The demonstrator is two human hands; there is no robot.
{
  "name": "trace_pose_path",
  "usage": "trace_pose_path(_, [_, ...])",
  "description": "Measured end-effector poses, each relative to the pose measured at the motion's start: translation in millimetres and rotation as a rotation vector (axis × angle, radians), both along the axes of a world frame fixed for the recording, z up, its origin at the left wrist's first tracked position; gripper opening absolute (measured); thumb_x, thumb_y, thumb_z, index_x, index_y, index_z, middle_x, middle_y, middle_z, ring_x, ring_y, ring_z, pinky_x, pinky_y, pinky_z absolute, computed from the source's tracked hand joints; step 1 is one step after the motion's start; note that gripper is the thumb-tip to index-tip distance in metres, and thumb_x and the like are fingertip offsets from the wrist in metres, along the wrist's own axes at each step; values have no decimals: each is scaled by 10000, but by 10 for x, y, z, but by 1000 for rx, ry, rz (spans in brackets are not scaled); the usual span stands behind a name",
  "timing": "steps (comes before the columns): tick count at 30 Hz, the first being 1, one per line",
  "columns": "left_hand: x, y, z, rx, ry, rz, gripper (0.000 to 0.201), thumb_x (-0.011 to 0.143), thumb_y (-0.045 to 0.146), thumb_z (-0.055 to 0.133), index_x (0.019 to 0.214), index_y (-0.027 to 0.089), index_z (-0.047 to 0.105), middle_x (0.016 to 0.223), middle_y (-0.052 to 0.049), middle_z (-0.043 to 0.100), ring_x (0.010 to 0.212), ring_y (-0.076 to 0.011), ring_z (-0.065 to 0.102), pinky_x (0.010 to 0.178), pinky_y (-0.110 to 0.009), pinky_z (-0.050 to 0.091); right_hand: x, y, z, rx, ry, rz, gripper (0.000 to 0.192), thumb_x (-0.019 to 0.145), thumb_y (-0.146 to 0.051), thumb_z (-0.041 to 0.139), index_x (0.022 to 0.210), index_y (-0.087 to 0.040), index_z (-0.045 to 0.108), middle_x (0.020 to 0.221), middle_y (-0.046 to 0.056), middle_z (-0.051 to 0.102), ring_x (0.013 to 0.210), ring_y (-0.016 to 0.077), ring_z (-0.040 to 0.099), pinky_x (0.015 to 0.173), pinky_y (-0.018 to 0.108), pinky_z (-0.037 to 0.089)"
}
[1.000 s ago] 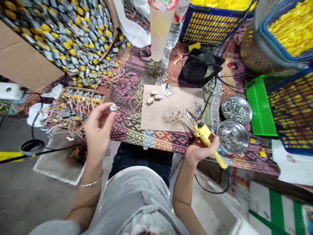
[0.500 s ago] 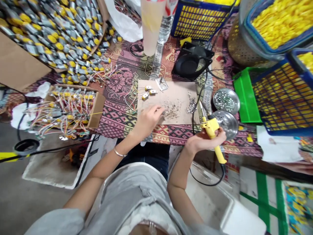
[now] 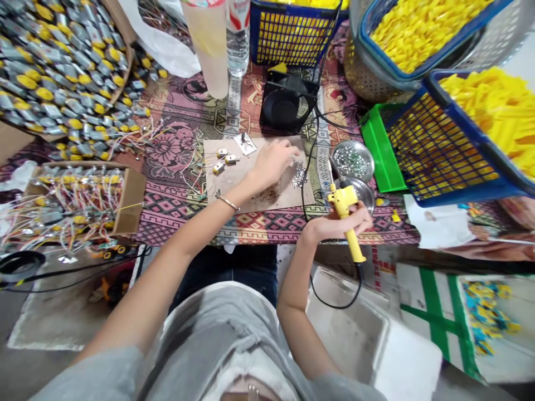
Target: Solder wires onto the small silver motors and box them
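Note:
My left hand (image 3: 276, 161) is over the right part of a cardboard sheet (image 3: 258, 192), palm down. Its fingers are bent and slightly apart beside a small heap of shiny metal bits (image 3: 298, 175); I see nothing held in them. My right hand (image 3: 355, 218) grips a yellow soldering iron (image 3: 346, 203) with a trigger-type body, its tip pointing away from me, near two metal dishes. Small silvery parts lie in the far dish (image 3: 353, 161); the iron partly hides the near dish (image 3: 364, 195). Several small motors (image 3: 230, 160) with thin wires lie at the sheet's left.
A black fan (image 3: 287, 103) stands behind the sheet. Many motors (image 3: 62, 67) are heaped at the far left, above a carton of wired motors (image 3: 131, 200). At right are a green tray (image 3: 382, 150) and a blue basket of yellow parts (image 3: 434, 139). A black cable (image 3: 308, 167) crosses the sheet.
My left hand has moved right and away from me, from the dark crumbs to the metal bits. The iron stays in my right hand. The view has turned to the right.

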State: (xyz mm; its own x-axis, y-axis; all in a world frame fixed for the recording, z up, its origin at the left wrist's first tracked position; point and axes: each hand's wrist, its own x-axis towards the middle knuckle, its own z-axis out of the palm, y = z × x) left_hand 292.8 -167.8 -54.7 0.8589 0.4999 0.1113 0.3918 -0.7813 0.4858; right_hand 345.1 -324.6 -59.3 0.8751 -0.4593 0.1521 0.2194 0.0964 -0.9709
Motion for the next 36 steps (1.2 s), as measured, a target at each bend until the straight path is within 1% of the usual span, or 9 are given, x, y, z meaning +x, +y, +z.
trace_pose_path(3, [127, 86, -77, 54, 23, -23, 224, 1018, 118, 630, 1133, 211, 799, 1202, -115, 738, 1172, -340, 638, 991, -456, 485, 11, -40, -6, 27, 45, 10, 245, 924, -485, 475, 827, -282, 378, 937, 33, 430, 952, 180, 611, 671, 340, 631])
trace_pose_path(7, [78, 122, -140, 75, -15, -19, 160, 1017, 156, 654, 1117, 194, 772, 1140, -113, 747, 1111, -324, 643, 981, -448, 486, 53, -49, -51, 28, 52, 27, 299, 916, -560, 467, 848, -291, 355, 958, 40, 396, 965, 195, 588, 647, 353, 612])
trace_pose_path(12, [2, 152, -184, 24, -81, 9, 112, 1017, 160, 656, 1066, 213, 741, 1153, -102, 740, 1108, -309, 633, 977, -441, 486, 67, -55, -98, -23, 32, 143, 350, 926, -627, 398, 861, -288, 342, 990, 41, 380, 970, 190, 573, 656, 347, 592])
trace_pose_path(17, [-35, 173, -177, -85, -142, 48, 93, 1006, 152, 699, 1044, 233, 723, 1074, -58, 774, 1064, -269, 646, 1011, -443, 500, 57, -38, -37, 66, 53, -2, 259, 902, -498, 508, 826, -281, 389, 941, 31, 419, 939, 178, 599, 672, 341, 617])
trace_pose_path(23, [-64, 189, -138, -139, -184, 53, 209, 949, 132, 753, 1128, 240, 737, 1073, -39, 795, 1095, -263, 665, 1040, -454, 512, 56, -36, -39, 43, 43, 55, 262, 929, -516, 459, 851, -284, 366, 953, 30, 377, 949, 174, 587, 647, 326, 615])
trace_pose_path(25, [-152, 133, -86, -165, -196, 48, 214, 954, 144, 757, 1146, 238, 747, 1086, -45, 800, 1070, -252, 682, 1018, -437, 521, 57, -43, -61, 45, 20, 70, 265, 935, -522, 460, 859, -287, 365, 957, 28, 365, 949, 175, 576, 649, 330, 613])
trace_pose_path(30, [-579, -213, 43, -179, -145, 0, 57, 994, 205, 753, 1004, 256, 777, 989, -38, 787, 955, -236, 668, 909, -391, 524, 62, -66, -137, 55, -19, 78, 267, 943, -511, 487, 843, -284, 388, 929, 18, 390, 898, 162, 555, 661, 333, 595])
trace_pose_path(33, [-800, -433, 5, -148, -99, -21, 28, 978, 233, 793, 981, 260, 789, 1142, -46, 781, 1157, -282, 615, 1020, -448, 488, 60, -80, -167, 21, -53, 142, 288, 957, -547, 451, 853, -282, 401, 959, 26, 420, 924, 171, 562, 686, 357, 597])
trace_pose_path(36, [-897, -552, -94, -83, -71, 86, 22, 981, 265, 796, 964, 252, 799, 1388, -57, 709, 1380, -360, 485, 1139, -581, 375, 44, -79, -150, 16, -43, 175, 275, 953, -547, 462, 877, -283, 450, 967, 28, 439, 942, 173, 572, 718, 365, 603])
